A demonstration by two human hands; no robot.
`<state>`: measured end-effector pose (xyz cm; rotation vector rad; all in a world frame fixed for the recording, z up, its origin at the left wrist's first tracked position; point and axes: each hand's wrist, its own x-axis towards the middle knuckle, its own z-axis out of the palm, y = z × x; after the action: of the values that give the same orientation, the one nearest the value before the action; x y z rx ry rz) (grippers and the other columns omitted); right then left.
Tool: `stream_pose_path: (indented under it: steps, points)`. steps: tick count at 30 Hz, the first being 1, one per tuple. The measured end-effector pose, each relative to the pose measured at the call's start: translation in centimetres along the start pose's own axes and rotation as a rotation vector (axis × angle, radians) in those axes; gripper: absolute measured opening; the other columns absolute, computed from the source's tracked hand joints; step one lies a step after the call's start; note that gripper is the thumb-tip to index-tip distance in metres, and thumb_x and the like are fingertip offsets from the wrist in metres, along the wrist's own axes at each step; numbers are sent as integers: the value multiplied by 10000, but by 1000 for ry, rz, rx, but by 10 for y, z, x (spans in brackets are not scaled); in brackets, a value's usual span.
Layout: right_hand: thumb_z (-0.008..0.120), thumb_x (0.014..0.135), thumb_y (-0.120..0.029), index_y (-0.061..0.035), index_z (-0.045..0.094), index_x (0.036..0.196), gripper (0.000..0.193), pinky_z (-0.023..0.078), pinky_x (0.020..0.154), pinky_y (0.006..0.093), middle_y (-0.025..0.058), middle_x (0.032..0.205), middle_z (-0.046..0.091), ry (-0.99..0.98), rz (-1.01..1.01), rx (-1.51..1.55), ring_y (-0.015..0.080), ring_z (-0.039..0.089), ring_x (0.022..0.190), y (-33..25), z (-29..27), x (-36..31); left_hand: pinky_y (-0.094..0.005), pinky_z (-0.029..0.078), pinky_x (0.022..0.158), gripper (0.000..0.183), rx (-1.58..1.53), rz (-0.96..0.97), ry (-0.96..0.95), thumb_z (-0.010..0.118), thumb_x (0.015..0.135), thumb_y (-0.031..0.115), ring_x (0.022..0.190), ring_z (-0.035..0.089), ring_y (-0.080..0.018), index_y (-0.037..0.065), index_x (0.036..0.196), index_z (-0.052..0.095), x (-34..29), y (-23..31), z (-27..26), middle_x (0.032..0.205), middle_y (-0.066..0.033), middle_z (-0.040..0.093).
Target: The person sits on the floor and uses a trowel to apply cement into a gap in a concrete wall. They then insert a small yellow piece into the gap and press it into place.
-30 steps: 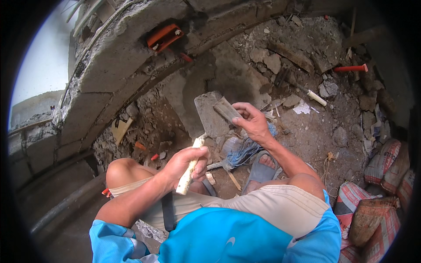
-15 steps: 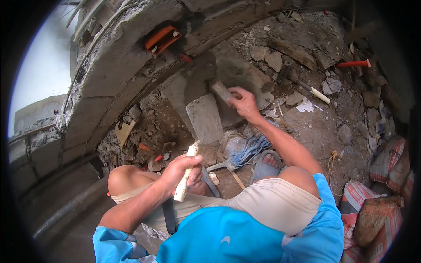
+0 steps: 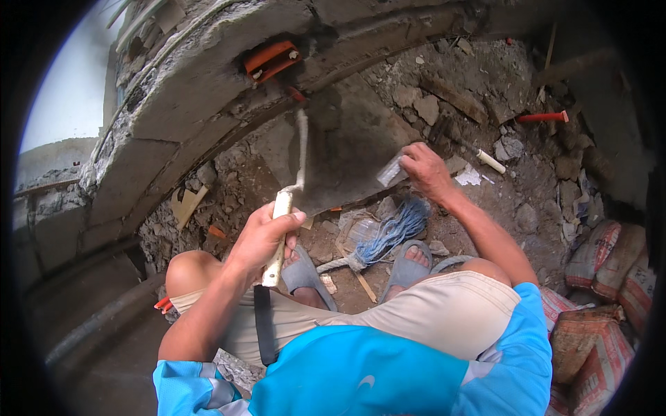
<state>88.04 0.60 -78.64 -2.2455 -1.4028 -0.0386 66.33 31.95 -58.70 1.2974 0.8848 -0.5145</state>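
Note:
My left hand (image 3: 262, 239) is closed around the pale handle of a trowel (image 3: 303, 149). The trowel's grey blade stands edge-on and points away from me, above a flat mortar-smeared board (image 3: 378, 121). Farther right, my right hand (image 3: 428, 172) grips a small flat grey rectangular piece (image 3: 393, 171) by one end; its material is hard to make out. This piece is held apart from the trowel, over the board's right part. A clump of blue fibres, like a brush or frayed rope (image 3: 392, 232), lies near my feet.
A block wall (image 3: 173, 132) curves along the left, with an orange box (image 3: 272, 61) set in it. Rubble (image 3: 427, 107), a white-handled tool (image 3: 490, 161) and a red pipe (image 3: 542, 117) lie to the right. Red-and-white sacks (image 3: 596, 347) are stacked at lower right.
The trowel has turned from showing its flat face to edge-on, and my left hand has shifted slightly left and away. My right hand has moved right with the grey piece, away from the blade.

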Motion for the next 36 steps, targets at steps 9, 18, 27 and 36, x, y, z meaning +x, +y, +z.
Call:
stream_pose_path:
  steps: [9,18,27,36]
  points:
    - [693,867,-51,-151,784,1177,338,618,830,512,166,1041,776,-769,43,-394,412,758,1025,58,-86,77,-525,562,763,366,1173,506,236,814,922,268,822,733,-409,15,1132,654,-9,48,-26,856,-228,726]
    - [673,878,-96,-90,740,1044,178,580,840,555,217,1023,767,-803,200,-185,462,737,1009,90,-59,70,-568,554,833,364,1254,547,242,796,936,307,918,739,-469,21,1122,669,10,43,-10,911,-259,757]
    - [662,1032,-209,-80,662,1222,230,575,823,481,202,964,746,-381,402,252,400,729,932,39,-91,82,-579,535,878,385,1107,315,275,709,997,353,999,719,-503,-18,1096,674,31,22,-25,972,-293,752]
    - [689,1041,-162,-42,625,1166,185,533,738,508,229,856,707,-190,258,597,411,722,826,-102,-40,125,-594,526,898,373,1140,361,352,683,1002,325,1011,709,-518,-35,1100,665,22,28,-18,991,-321,740]
